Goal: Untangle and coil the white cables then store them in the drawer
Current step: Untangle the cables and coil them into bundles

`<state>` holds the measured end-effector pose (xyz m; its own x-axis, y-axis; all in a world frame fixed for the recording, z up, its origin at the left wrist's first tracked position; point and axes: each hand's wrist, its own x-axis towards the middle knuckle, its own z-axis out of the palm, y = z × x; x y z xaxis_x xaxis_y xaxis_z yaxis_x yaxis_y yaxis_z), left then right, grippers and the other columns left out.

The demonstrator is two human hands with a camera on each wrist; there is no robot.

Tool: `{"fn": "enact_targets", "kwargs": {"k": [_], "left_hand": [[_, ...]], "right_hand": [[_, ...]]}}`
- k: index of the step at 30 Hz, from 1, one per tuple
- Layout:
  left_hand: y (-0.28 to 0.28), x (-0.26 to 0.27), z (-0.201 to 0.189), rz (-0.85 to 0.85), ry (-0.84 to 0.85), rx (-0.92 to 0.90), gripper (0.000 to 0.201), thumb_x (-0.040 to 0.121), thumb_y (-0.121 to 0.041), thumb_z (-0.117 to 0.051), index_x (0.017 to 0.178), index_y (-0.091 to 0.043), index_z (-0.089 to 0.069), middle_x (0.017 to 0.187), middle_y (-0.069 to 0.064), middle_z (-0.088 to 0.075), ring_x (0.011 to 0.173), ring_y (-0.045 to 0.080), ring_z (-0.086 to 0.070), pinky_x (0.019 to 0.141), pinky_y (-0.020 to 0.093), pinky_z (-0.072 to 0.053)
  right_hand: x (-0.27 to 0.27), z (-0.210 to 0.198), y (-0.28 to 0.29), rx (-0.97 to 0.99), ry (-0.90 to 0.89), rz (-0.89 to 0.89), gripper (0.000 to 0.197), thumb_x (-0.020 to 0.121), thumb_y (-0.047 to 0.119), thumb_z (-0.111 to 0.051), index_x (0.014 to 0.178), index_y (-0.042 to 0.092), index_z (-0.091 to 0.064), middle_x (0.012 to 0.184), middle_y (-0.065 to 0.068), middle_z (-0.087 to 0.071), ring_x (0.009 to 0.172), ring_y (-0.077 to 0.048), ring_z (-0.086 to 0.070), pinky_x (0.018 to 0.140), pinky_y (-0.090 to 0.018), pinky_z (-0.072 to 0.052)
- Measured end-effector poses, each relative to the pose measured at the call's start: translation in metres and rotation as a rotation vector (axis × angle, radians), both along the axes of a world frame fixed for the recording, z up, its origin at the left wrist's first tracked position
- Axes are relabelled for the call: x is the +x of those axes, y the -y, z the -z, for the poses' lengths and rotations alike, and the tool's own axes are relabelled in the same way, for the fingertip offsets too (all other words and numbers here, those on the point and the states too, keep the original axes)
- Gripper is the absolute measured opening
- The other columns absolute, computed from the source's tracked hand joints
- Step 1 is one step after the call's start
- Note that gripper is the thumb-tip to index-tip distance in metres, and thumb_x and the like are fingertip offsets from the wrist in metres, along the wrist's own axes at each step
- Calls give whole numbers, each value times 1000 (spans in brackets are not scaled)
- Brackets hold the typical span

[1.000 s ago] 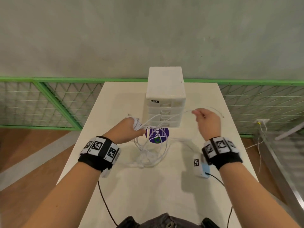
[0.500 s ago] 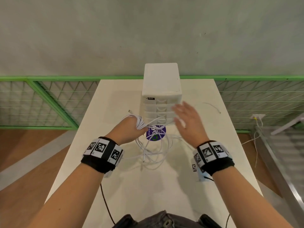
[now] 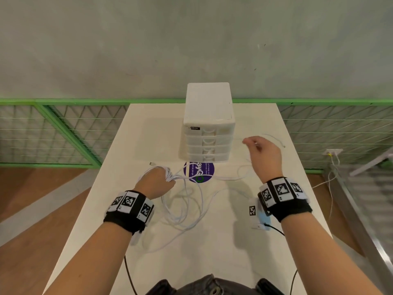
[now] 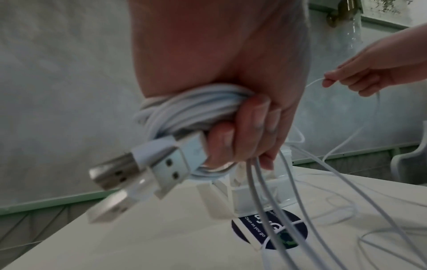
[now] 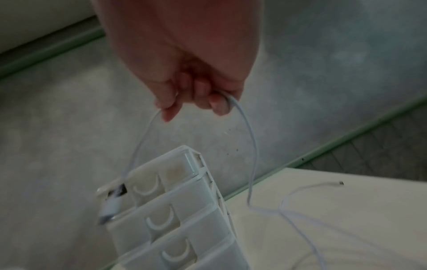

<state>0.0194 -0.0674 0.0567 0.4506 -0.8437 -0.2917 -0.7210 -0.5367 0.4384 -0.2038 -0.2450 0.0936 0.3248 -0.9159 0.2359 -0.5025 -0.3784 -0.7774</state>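
White cables (image 3: 187,207) still sag in loose loops over the tabletop (image 3: 191,252), so coiling looks partly done. The left hand (image 3: 156,184) grips a wound bundle (image 4: 196,107), its plugs jutting leftward. The right hand (image 3: 263,155) pinches one strand running crosswise. Behind, the drawer unit (image 3: 208,126) stays closed; nothing stored.

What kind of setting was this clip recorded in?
Probably an indoor workshop or lab-like space, not a home: a plain white table stands against a bare concrete wall, with a green-framed wire mesh fence behind it and a "Clean as you go" sticker on the tabletop.
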Motion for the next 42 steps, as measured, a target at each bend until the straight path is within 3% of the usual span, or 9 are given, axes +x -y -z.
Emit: {"fn": "enact_targets", "kwargs": {"k": [4, 8, 14, 19, 25, 30, 34, 38, 42], "left_hand": [[2, 0, -7, -121, -159, -86, 42, 85, -26, -64, 59, -14, -34, 58, 1, -38, 54, 19, -39, 55, 29, -30], [15, -11, -24, -231, -394, -191, 40, 85, -35, -67, 71, 1, -57, 48, 2, -41, 39, 15, -33, 41, 23, -27], [36, -31, -65, -180, -513, -417, 27, 89, -30, -63, 76, -7, -68, 35, -7, -40, 32, 12, -33, 40, 20, -27], [35, -28, -99, -254, -570, -641, 26, 91, -26, -59, 75, -8, -67, 36, -7, -38, 33, 12, -29, 38, 18, -26], [31, -9, -118, -399, -577, -796, 25, 91, -17, -58, 67, -11, -61, 36, -5, -37, 30, 10, -28, 37, 18, -22], [44, -28, -109, -328, -434, -623, 30, 84, -19, -63, 78, 10, -62, 44, 3, -43, 33, 14, -34, 40, 20, -27], [55, -52, -115, -194, -392, -550, 19, 84, -19, -64, 72, -3, -67, 43, -4, -46, 30, 4, -35, 37, 18, -29], [56, -54, -126, -168, -431, -550, 26, 75, -25, -67, 69, 0, -63, 42, -3, -42, 40, 16, -36, 44, 25, -30], [44, -37, -125, -167, -434, -528, 27, 80, -26, -67, 74, 0, -64, 38, -4, -41, 35, 17, -33, 42, 24, -29]], "right_hand": [[-9, 13, 13, 18, -74, 136, 35, 93, 31, -45, 108, 7, -65, 95, -13, -65, 88, -28, -57, 70, -26, -34], [1, 23, -2, 71, -347, -27, 65, 89, 47, -49, 135, 2, -40, 139, -21, -41, 132, -33, -33, 109, -38, -26], [31, 21, -52, 375, -149, -681, 25, 89, 27, -58, 113, 22, -62, 108, 10, -65, 95, -1, -59, 80, -10, -41], [27, 45, -37, 228, -224, -502, 15, 94, 16, -47, 96, 13, -61, 84, -5, -66, 84, -25, -61, 73, -30, -42], [-17, 63, 21, 285, -404, 6, 23, 92, 7, -42, 107, 10, -60, 108, -15, -67, 100, -32, -59, 76, -27, -37], [6, 14, -5, -68, 156, -138, 34, 97, 21, -36, 126, 12, -51, 129, -5, -53, 122, -20, -47, 100, -22, -32], [42, -16, -45, 43, 271, -501, 62, 91, 38, -51, 144, 28, -19, 146, 5, -36, 133, -5, -34, 106, -13, -28], [57, -5, -46, 238, 323, -591, 48, 93, 12, -50, 137, 25, -35, 111, -6, -61, 98, -8, -60, 91, -25, -47], [46, -2, -33, 244, 230, -540, 24, 95, 14, -43, 100, 34, -57, 70, 3, -52, 56, -11, -48, 61, -33, -46]]}}
